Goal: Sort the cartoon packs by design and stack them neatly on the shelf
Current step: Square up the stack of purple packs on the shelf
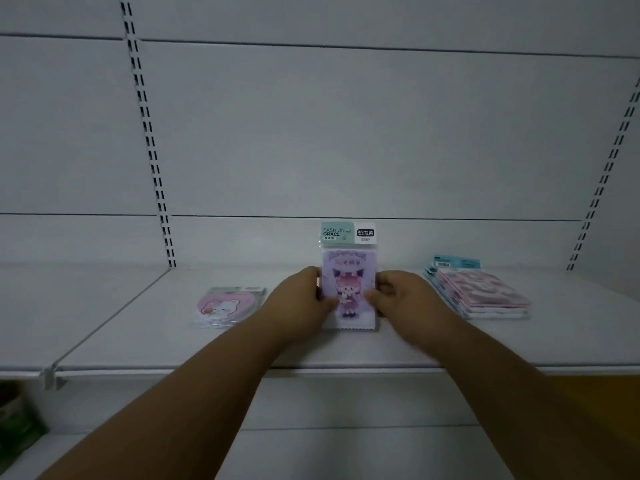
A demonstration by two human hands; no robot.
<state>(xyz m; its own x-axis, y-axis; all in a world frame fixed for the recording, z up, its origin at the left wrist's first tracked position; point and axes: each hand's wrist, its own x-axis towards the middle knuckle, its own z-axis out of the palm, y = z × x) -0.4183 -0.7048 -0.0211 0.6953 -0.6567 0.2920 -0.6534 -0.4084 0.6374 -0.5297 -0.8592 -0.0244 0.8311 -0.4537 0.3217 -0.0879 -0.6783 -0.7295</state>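
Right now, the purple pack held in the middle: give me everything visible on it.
The purple pack is a flat clear-plastic sleeve showing a cartoon girl with pink hair in a purple dress. Its header card is mint on the left, reading FASHION GRACE, and white on the right with a dark logo. It stands upright, facing the camera, with its bottom edge at the white shelf. The left hand and right hand pinch its side edges. It touches no other pack.

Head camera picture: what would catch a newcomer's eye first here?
The purple girl pack stands upright mid-shelf, gripped by the left hand and right hand. A pink heart-shaped pack lies flat to its left, and a stack of pink packs sits to its right.
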